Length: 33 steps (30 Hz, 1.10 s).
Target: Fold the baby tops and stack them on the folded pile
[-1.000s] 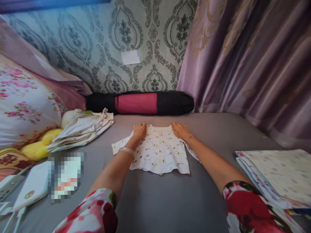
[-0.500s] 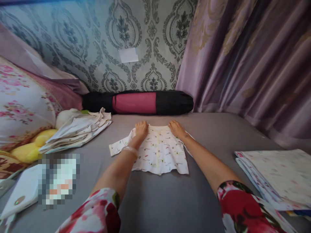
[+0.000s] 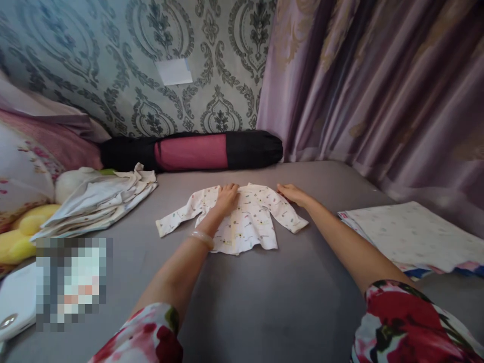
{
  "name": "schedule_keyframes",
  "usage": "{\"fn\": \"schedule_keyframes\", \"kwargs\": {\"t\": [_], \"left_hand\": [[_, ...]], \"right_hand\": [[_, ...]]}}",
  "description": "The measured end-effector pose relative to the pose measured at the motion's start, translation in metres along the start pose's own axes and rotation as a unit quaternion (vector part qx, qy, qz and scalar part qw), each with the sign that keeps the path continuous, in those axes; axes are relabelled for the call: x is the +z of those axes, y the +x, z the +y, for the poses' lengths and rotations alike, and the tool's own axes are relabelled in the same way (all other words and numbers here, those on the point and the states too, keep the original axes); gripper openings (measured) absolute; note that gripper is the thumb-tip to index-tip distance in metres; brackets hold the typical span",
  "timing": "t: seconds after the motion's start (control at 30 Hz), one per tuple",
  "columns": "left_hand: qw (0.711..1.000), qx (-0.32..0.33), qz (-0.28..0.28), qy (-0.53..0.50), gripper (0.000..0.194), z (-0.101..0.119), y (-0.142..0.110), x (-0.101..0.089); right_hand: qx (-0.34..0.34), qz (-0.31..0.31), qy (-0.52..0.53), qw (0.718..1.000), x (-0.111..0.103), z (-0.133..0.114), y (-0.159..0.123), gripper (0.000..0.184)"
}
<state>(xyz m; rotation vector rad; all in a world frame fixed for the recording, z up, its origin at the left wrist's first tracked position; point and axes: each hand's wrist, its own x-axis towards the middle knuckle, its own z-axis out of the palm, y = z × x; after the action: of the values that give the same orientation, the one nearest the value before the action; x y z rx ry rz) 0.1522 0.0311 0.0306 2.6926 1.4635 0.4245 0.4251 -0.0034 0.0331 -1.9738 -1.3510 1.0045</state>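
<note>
A small white baby shirt (image 3: 253,222) with a tiny coloured print and yellowish trim lies spread on the grey bed sheet, its sleeves out to both sides. My left hand (image 3: 227,197) rests on its upper part beside the collar, fingers laid on the cloth; a pale bangle circles that wrist. Just past the shoulder of the right-hand sleeve is my right hand (image 3: 293,193), fingers stretched toward the sleeve's upper edge. Whether its fingertips touch the fabric I cannot tell.
Folded cloths (image 3: 401,234) lie at right and a pile of light clothes (image 3: 98,201) at left, near a yellow plush toy (image 3: 28,229). A white device (image 3: 24,297) and a pixelated item (image 3: 79,282) are front left. A black and pink roll (image 3: 191,152) lies along the wall.
My right hand has left the collar area and moved outward to the right; that sleeve now lies spread out. My left hand stays on the shirt, nearer its collar. The view has turned right.
</note>
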Motion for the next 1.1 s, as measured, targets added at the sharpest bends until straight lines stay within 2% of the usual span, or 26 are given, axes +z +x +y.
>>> {"fn": "schedule_keyframes", "kwargs": {"t": [0.1,0.27,0.37,0.47,0.6,0.73,0.8,0.93,1.1], "left_hand": [[0.997,0.055,-0.011,-0.047,0.033,0.028,0.005,0.009],[0.987,0.116,-0.003,-0.109,0.033,0.053,0.01,0.031],[0.988,0.107,0.009,-0.111,0.037,0.059,0.008,0.039],[0.994,0.074,-0.01,-0.081,0.044,0.062,0.004,0.04],[0.995,0.059,-0.056,-0.052,0.055,0.065,0.002,0.037],[0.994,0.049,-0.088,-0.046,0.065,0.066,0.004,0.036],[0.993,0.042,-0.099,-0.049,0.069,0.066,0.005,0.036],[0.991,0.033,-0.11,-0.063,0.076,0.067,0.007,0.034],[0.985,0.016,-0.145,-0.091,0.081,0.067,0.011,0.029]], "right_hand": [[0.047,-0.047,0.051,0.996,-0.014,0.014,-0.031,0.037],[0.052,-0.097,0.01,0.994,-0.031,0.022,-0.063,0.013],[0.039,-0.119,0.002,0.992,-0.036,0.025,-0.066,0.009],[0.031,-0.117,-0.018,0.992,-0.04,0.028,-0.059,0.013],[0.014,-0.061,-0.067,0.996,-0.051,0.036,-0.04,0.015],[-0.011,0.068,-0.17,0.983,-0.062,0.048,-0.019,0.018],[-0.007,0.107,-0.212,0.971,-0.063,0.053,-0.013,0.019],[0.016,0.147,-0.251,0.957,-0.053,0.057,-0.018,0.027],[0.011,0.198,-0.329,0.923,-0.043,0.051,-0.035,0.034]]}}
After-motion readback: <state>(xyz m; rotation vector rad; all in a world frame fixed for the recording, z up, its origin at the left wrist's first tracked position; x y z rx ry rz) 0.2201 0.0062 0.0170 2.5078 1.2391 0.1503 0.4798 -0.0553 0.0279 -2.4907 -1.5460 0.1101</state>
